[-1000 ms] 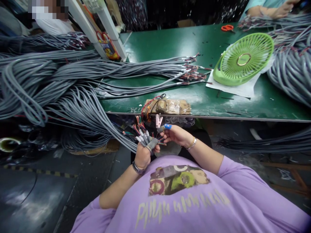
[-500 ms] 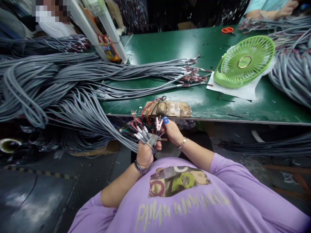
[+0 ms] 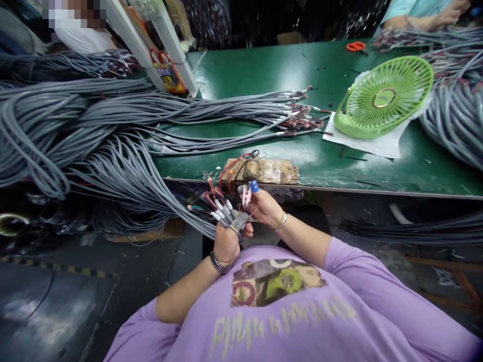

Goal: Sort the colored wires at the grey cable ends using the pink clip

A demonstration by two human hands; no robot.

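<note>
- The step in hand looks like fine handwork on thin multicoloured wires [image 3: 213, 192] at the ends of round grey cables [image 3: 181, 208], before the green tabletop [image 3: 320, 168].
- The left hand [image 3: 227, 242] is closed around the cables; the right hand [image 3: 267, 208] curls beside a pale pink clip [image 3: 246, 196], its grip unclear.
- The next move seems to call for a steady left hold and delicate right fingertips.
- The cables' long axis slants down rightward; many wire tips point away from the person.

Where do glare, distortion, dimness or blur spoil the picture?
Head view: glare whitens patches of the green tabletop; distortion seems to stretch the purple shirt toward the lower corners; dimness swallows detail in the dark cables below; wire ends by the left hand look soft.
</note>
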